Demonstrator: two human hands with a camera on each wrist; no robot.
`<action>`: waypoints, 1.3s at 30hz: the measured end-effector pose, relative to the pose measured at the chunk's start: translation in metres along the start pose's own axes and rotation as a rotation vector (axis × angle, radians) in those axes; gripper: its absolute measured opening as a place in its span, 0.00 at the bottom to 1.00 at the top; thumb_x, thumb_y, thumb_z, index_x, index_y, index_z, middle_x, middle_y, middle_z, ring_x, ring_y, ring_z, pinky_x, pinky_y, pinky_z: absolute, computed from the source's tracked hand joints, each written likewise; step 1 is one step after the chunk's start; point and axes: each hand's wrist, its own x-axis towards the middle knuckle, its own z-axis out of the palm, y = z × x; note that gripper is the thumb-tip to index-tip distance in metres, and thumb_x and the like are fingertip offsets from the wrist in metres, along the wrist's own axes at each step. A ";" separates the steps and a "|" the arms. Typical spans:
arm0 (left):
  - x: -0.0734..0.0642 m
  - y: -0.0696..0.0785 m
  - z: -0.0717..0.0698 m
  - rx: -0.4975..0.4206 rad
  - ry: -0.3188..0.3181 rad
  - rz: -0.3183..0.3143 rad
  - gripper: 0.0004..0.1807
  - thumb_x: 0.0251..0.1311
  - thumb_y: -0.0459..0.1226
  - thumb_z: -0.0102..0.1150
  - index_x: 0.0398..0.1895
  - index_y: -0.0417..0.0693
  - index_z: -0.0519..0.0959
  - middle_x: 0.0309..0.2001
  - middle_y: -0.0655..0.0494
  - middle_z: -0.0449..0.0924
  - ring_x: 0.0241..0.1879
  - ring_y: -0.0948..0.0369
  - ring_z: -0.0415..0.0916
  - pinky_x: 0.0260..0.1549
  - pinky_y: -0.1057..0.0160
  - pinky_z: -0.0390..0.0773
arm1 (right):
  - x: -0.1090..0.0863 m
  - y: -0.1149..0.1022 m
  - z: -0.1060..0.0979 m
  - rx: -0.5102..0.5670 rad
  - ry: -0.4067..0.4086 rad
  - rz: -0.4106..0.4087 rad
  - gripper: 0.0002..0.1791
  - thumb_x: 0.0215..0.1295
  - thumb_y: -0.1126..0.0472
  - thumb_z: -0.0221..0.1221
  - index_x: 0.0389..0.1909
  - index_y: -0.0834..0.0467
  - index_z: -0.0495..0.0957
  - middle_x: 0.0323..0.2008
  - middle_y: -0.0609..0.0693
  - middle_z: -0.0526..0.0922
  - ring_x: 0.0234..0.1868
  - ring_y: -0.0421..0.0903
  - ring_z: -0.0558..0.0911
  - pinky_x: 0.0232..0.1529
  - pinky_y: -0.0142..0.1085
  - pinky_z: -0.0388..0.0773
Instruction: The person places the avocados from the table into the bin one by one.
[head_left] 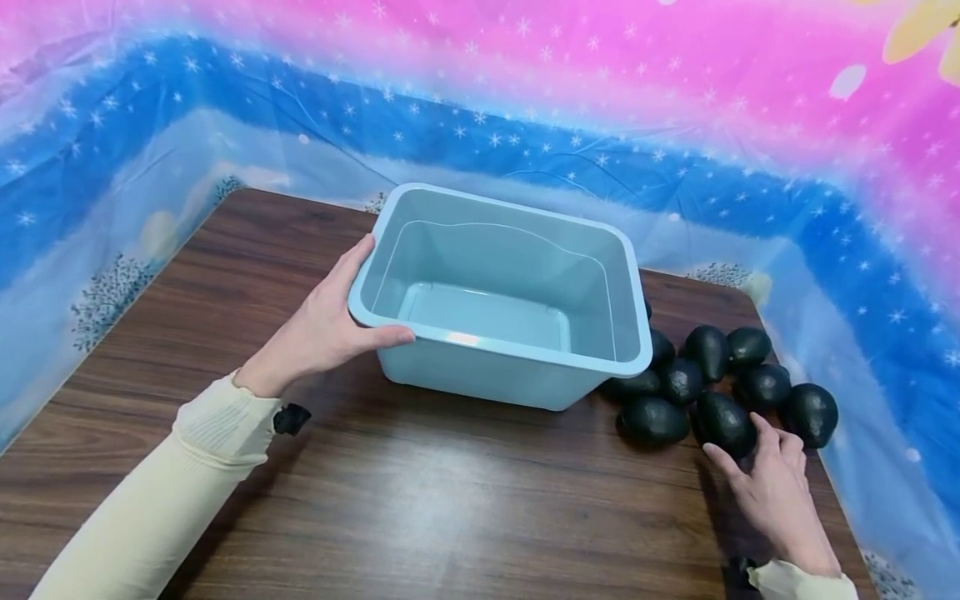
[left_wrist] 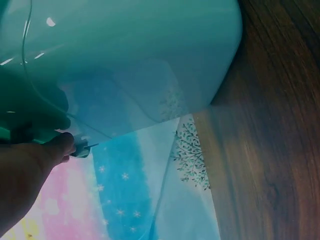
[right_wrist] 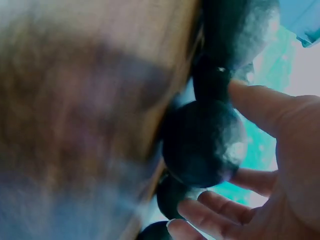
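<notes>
The tub (head_left: pixel 480 375) stands ahead at twelve o'clock, its corner clamped in the left hand (head_left: pixel 315 329). At the tub's four o'clock, the right hand (head_left: pixel 776 492) curves about one avocado (head_left: pixel 723 423); if it pinches, I cannot tell. Work seems beginning: all visible avocados lie outside, on the wooden table (head_left: pixel 450 500), within snowflake-printed cloth (head_left: pixel 525 125).

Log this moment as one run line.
left hand: grips bin | right hand: around one avocado, grip unclear | other avocados: clustered beside bin, on table
</notes>
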 end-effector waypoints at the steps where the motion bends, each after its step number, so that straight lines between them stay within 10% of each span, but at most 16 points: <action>1: -0.001 0.001 0.000 -0.004 0.001 0.001 0.61 0.42 0.52 0.74 0.74 0.73 0.40 0.68 0.61 0.51 0.56 0.54 0.65 0.49 0.47 0.68 | 0.001 -0.001 0.001 0.006 0.002 0.009 0.52 0.64 0.36 0.51 0.70 0.72 0.42 0.59 0.79 0.48 0.56 0.74 0.54 0.47 0.67 0.57; 19: -0.012 0.021 0.004 -0.112 0.038 -0.139 0.57 0.49 0.49 0.70 0.74 0.68 0.39 0.72 0.61 0.47 0.65 0.57 0.56 0.56 0.48 0.63 | 0.011 -0.006 -0.015 0.073 -0.012 0.070 0.49 0.65 0.36 0.48 0.68 0.71 0.43 0.58 0.77 0.56 0.52 0.72 0.65 0.42 0.63 0.65; 26: -0.014 0.021 0.004 -0.103 0.051 -0.116 0.56 0.51 0.48 0.69 0.75 0.63 0.39 0.73 0.62 0.44 0.66 0.58 0.53 0.57 0.48 0.63 | 0.014 -0.035 -0.055 0.089 0.107 -0.072 0.45 0.66 0.42 0.52 0.70 0.67 0.44 0.52 0.73 0.64 0.39 0.61 0.73 0.31 0.53 0.70; 33: -0.016 0.038 0.002 -0.094 0.038 -0.111 0.55 0.53 0.48 0.67 0.75 0.61 0.39 0.72 0.55 0.48 0.64 0.54 0.58 0.55 0.48 0.65 | 0.025 -0.078 -0.088 0.144 0.173 -0.232 0.43 0.65 0.46 0.56 0.72 0.58 0.46 0.55 0.69 0.64 0.48 0.64 0.70 0.36 0.55 0.69; 39: -0.015 0.039 0.002 -0.099 0.028 -0.117 0.55 0.53 0.47 0.67 0.75 0.60 0.39 0.69 0.50 0.54 0.59 0.53 0.64 0.52 0.49 0.68 | 0.031 -0.117 -0.101 0.210 0.261 -0.373 0.39 0.61 0.51 0.62 0.70 0.47 0.54 0.51 0.61 0.70 0.48 0.56 0.72 0.37 0.28 0.65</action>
